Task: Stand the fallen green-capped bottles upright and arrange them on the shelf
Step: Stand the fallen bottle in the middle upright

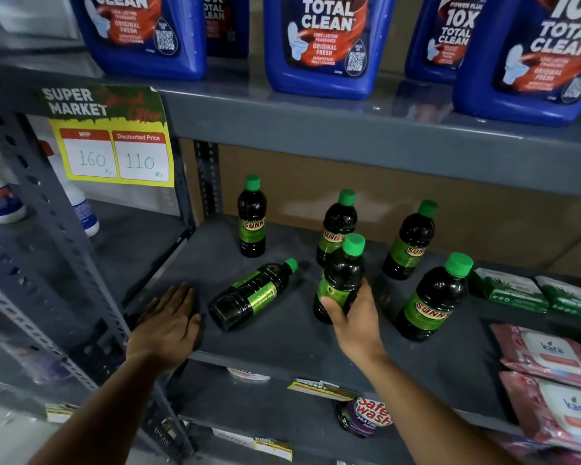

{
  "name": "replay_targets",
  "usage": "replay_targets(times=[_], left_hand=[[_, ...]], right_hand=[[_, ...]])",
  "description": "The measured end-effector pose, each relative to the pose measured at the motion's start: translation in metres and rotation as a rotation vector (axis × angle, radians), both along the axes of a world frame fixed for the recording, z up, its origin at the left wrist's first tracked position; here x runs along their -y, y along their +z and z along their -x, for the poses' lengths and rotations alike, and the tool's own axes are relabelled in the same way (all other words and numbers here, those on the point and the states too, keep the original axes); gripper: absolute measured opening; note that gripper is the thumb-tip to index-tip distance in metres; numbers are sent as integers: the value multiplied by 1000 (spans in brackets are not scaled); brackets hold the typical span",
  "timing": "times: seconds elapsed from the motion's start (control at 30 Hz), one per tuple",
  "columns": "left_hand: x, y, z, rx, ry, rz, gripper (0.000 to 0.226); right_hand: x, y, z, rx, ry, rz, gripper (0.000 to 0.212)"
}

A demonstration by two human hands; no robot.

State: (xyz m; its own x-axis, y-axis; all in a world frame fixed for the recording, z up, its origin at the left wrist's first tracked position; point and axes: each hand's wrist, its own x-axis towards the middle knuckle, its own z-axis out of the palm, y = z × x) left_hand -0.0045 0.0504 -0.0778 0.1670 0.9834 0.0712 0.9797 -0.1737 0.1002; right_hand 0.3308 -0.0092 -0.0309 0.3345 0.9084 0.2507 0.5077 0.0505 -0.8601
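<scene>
Several dark bottles with green caps and green labels are on the grey shelf (282, 344). One bottle (249, 295) lies on its side, cap pointing back right. My right hand (353, 317) grips the lower part of an upright bottle (341, 273) at the shelf's middle. Others stand upright: one at the back left (251, 218), one behind the held bottle (338, 219), one at the back right (410, 241) and one at the front right (433, 298). My left hand (168, 323) rests flat on the shelf's front left corner, fingers spread, just left of the fallen bottle.
Large blue cleaner jugs (326, 45) stand on the shelf above. A yellow price tag (114, 149) hangs from its left edge. Green packets (510, 290) and pink wipe packs (547, 357) fill the right end. A perforated steel upright (47, 229) stands on the left.
</scene>
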Motion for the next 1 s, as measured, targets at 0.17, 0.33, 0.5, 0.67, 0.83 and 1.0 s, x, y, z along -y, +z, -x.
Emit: replay_targets(times=[0.17,0.33,0.5,0.67,0.83,1.0], left_hand=[[1,1,0,-1,-16,-17,74],[0,0,1,-17,-20,-7,76],[-1,-2,1,-16,-10,1,78],[-3,-2,2,-19,-9,9,76],[-1,-2,2,2,-11,18,74],[-1,-1,1,4,-6,9,74]], right_hand=[[-1,-4,-1,-20,0,16,56],[-6,0,-1,-5,-93,-1,99],[-12,-4,-2,-70,-134,50,84],[-16,-5,-8,-31,-139,13,91],[-19,-10,-15,-3,-59,40,96],[-17,-12,-13,-40,-49,66,86]])
